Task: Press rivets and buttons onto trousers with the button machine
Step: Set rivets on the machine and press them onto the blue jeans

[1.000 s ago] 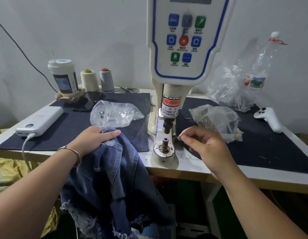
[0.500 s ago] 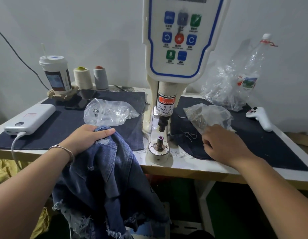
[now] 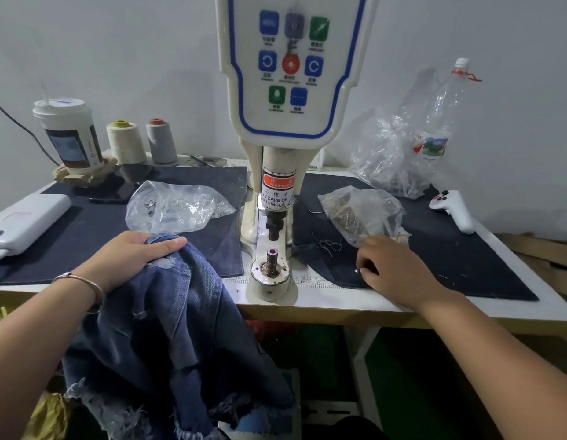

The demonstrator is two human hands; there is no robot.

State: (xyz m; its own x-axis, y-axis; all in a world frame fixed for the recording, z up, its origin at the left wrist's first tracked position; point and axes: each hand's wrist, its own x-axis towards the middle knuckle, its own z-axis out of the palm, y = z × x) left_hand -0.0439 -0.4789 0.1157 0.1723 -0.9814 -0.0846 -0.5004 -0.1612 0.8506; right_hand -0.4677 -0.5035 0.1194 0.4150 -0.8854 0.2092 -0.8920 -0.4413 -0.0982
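Note:
The white button machine [image 3: 288, 90] stands at the table's middle, its lower die post [image 3: 272, 260] bare beneath the punch [image 3: 273, 228]. My left hand [image 3: 133, 257] grips the waistband of frayed blue denim trousers [image 3: 168, 328], which hang over the table's front edge left of the die. My right hand [image 3: 393, 269] rests on the dark cloth right of the machine, fingertips pinched at a small silver rivet [image 3: 356, 270]. Just behind that hand lies a clear bag of brass-coloured fasteners [image 3: 360, 214]. A second bag holding silver parts [image 3: 174, 206] lies left of the machine.
A drink cup [image 3: 68, 134], two thread cones [image 3: 139, 141], a dark phone [image 3: 117, 188] and a white power bank [image 3: 25, 217] sit at the left. A large crumpled plastic bag with a bottle [image 3: 412, 147] and a white controller [image 3: 453, 211] are at the right.
My right hand moved away from the die to the cloth on the right and now pinches at a small rivet there. My left hand kept its hold on the trousers.

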